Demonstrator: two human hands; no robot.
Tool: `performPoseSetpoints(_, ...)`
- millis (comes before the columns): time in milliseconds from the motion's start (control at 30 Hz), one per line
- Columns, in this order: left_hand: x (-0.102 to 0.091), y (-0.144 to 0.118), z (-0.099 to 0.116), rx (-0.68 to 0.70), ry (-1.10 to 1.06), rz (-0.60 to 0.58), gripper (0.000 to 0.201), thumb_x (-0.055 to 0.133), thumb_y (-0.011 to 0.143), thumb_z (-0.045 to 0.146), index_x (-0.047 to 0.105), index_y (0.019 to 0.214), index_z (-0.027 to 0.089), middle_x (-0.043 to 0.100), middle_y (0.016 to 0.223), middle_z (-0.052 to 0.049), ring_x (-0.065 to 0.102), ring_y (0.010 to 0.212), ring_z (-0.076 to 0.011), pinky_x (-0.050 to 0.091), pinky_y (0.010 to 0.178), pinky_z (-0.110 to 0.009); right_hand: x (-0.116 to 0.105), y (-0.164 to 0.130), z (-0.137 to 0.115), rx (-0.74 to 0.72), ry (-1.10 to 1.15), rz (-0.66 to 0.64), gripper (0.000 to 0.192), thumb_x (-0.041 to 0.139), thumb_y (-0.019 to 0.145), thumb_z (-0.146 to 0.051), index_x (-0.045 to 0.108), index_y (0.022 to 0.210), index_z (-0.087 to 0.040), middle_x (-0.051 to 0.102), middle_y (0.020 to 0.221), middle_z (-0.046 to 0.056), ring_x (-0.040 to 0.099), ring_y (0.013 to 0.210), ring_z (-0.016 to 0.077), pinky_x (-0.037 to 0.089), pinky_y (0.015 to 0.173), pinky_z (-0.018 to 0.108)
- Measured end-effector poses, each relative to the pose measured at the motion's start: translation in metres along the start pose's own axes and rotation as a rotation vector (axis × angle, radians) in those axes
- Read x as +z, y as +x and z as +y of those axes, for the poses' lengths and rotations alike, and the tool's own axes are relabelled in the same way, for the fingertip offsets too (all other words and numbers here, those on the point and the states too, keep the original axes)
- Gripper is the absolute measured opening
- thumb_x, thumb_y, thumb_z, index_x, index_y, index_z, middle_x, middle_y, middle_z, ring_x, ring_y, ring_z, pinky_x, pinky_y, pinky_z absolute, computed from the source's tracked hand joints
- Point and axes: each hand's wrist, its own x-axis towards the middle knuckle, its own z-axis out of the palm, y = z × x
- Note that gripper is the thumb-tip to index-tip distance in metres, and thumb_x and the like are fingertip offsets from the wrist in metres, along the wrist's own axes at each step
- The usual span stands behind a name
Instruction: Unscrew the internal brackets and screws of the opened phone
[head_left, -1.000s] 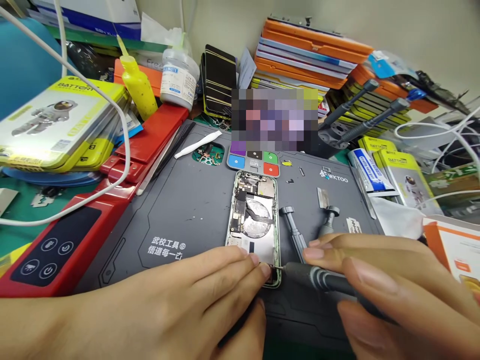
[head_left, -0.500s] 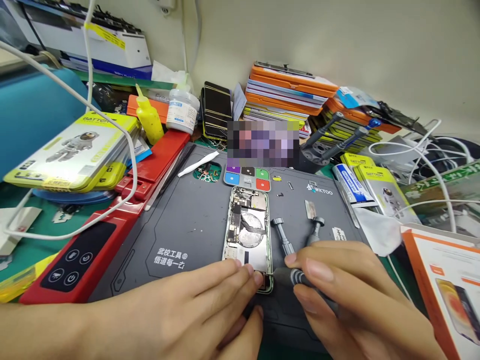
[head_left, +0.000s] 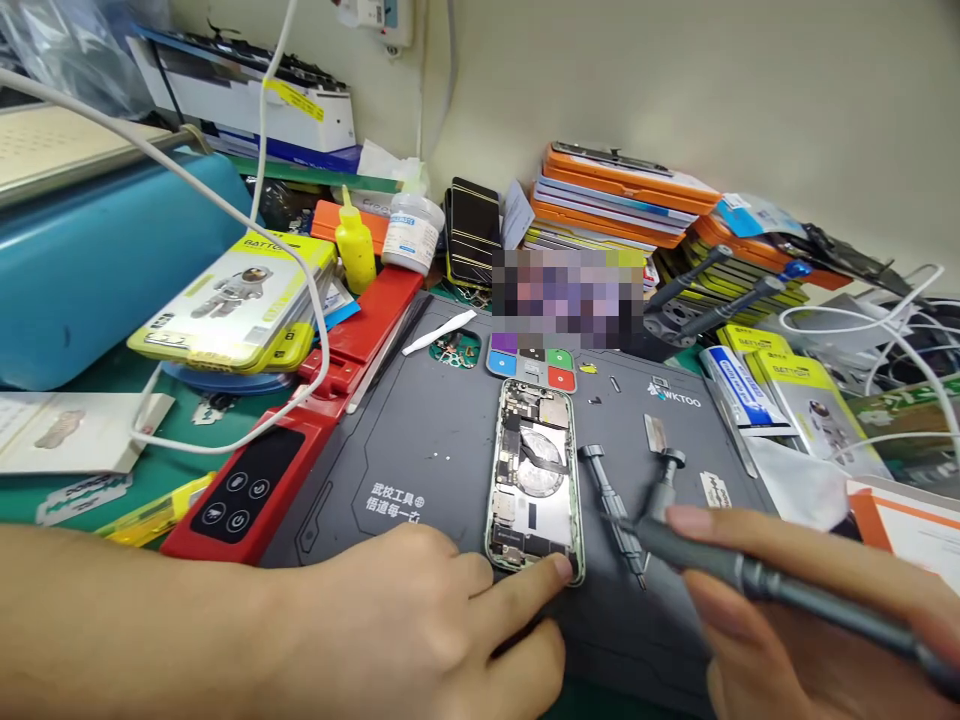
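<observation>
Where the green tabletop (head_left: 180, 468) shows at the left, we see stacked battery packages (head_left: 232, 305) with astronaut pictures; what lies inside we cannot tell. Next come a yellow squeeze bottle (head_left: 355, 250) and a labelled white jar (head_left: 411, 235), contents hidden. Our left hand (head_left: 442, 620) lays its index fingertip on the lower right corner of the open phone (head_left: 551, 510), other fingers curled; whether its grip has anything, we cannot tell. Beyond, a rounded cut-out in the grey mat (head_left: 420, 420) contains small metal bits (head_left: 450, 355). The phone lies on the mat, its pale green frame holding circuit boards and a silvery disc, just below a tray (head_left: 529, 370) with coloured cells. A black stand (head_left: 660, 340) holds two tilted drivers (head_left: 739, 305). Our right hand's (head_left: 840, 670) grip is closed, thumb and finger pinching a grey screwdriver (head_left: 787, 590), its tip off the phone.
</observation>
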Motion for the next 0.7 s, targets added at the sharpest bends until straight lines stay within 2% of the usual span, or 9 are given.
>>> performPoseSetpoints(67, 0.002, -0.001, 0.000, -0.034, -0.043, -0.025, 0.029, 0.049, 0.112, 0.026, 0.070, 0.126, 0.012, 0.066, 0.154, -0.014, 0.069, 0.060, -0.0172, 0.053, 0.041, -0.035, 0.008, 0.005, -0.009, 0.043, 0.031, 0.042, 0.045, 0.075, 0.091, -0.012, 0.066, 0.131, -0.030, 0.083, 0.105, 0.000, 0.082, 0.081, 0.0170, 0.066, 0.062, 0.021)
performPoseSetpoints(100, 0.003, -0.001, 0.000, -0.053, -0.055, -0.021, 0.028, 0.049, 0.111, 0.026, 0.070, 0.125, 0.012, 0.066, 0.154, -0.013, 0.071, 0.061, -0.0177, 0.053, 0.041, -0.036, 0.014, 0.009, -0.014, 0.198, 0.081, 0.079, 0.042, 0.076, 0.091, -0.011, 0.064, 0.126, -0.032, 0.083, 0.103, -0.002, 0.083, 0.086, 0.0172, 0.069, 0.072, 0.022)
performPoseSetpoints(167, 0.005, -0.002, -0.001, -0.080, -0.061, -0.006, 0.026, 0.049, 0.111, 0.025, 0.068, 0.122, 0.013, 0.069, 0.150, -0.010, 0.072, 0.063, -0.0187, 0.053, 0.042, -0.037, 0.027, 0.017, -0.022, 0.239, 0.193, -0.031, 0.033, 0.073, 0.095, -0.013, 0.062, 0.120, -0.033, 0.083, 0.110, -0.003, 0.083, 0.102, 0.0163, 0.069, 0.084, 0.020)
performPoseSetpoints(233, 0.007, -0.003, -0.001, -0.086, -0.051, 0.021, 0.022, 0.049, 0.110, 0.025, 0.067, 0.117, 0.014, 0.072, 0.146, -0.009, 0.072, 0.062, -0.0190, 0.052, 0.042, -0.038, 0.039, 0.023, -0.025, 0.192, 0.179, -0.152, 0.029, 0.067, 0.099, -0.013, 0.065, 0.121, -0.033, 0.082, 0.120, -0.004, 0.080, 0.114, 0.0136, 0.065, 0.099, 0.019)
performPoseSetpoints(300, 0.008, -0.003, -0.002, -0.081, -0.036, 0.054, 0.017, 0.052, 0.109, 0.025, 0.065, 0.111, 0.016, 0.073, 0.143, -0.010, 0.071, 0.060, -0.0187, 0.049, 0.040, -0.038, 0.047, 0.027, -0.024, 0.147, 0.144, -0.228, 0.029, 0.063, 0.103, -0.014, 0.066, 0.124, -0.034, 0.081, 0.125, -0.005, 0.078, 0.119, 0.0113, 0.062, 0.105, 0.018)
performPoseSetpoints(433, 0.008, -0.002, -0.002, -0.075, 0.007, 0.092, 0.008, 0.056, 0.105, 0.021, 0.063, 0.106, 0.016, 0.076, 0.132, -0.010, 0.071, 0.061, -0.0192, 0.046, 0.037, -0.039, 0.054, 0.028, -0.020, 0.147, 0.126, -0.272, 0.025, 0.059, 0.105, -0.017, 0.065, 0.123, -0.034, 0.081, 0.125, -0.005, 0.079, 0.118, 0.0105, 0.063, 0.104, 0.018)
performPoseSetpoints(533, 0.010, 0.000, -0.001, -0.084, 0.002, 0.146, 0.019, 0.052, 0.112, 0.027, 0.066, 0.105, 0.015, 0.080, 0.119, -0.008, 0.072, 0.061, -0.0196, 0.047, 0.036, -0.039, 0.051, 0.028, -0.022, 0.175, 0.176, -0.253, 0.025, 0.061, 0.104, -0.017, 0.068, 0.120, -0.036, 0.082, 0.122, -0.006, 0.080, 0.116, 0.0115, 0.064, 0.101, 0.018)
performPoseSetpoints(633, 0.013, 0.001, -0.001, -0.103, -0.041, 0.195, 0.039, 0.044, 0.118, 0.043, 0.069, 0.110, 0.014, 0.081, 0.125, -0.006, 0.075, 0.062, -0.0184, 0.048, 0.035, -0.038, 0.042, 0.028, -0.022, 0.306, 0.291, -0.112, 0.027, 0.066, 0.103, -0.021, 0.066, 0.124, -0.038, 0.083, 0.116, -0.004, 0.082, 0.109, 0.0130, 0.067, 0.091, 0.016)
performPoseSetpoints(700, 0.012, 0.002, -0.002, -0.125, -0.054, 0.202, 0.041, 0.043, 0.119, 0.045, 0.071, 0.113, 0.015, 0.080, 0.132, -0.002, 0.074, 0.060, -0.0162, 0.047, 0.035, -0.036, 0.034, 0.028, -0.018, 0.414, 0.398, -0.019, 0.031, 0.069, 0.102, -0.023, 0.063, 0.128, -0.039, 0.084, 0.109, -0.003, 0.084, 0.095, 0.0146, 0.070, 0.081, 0.018)
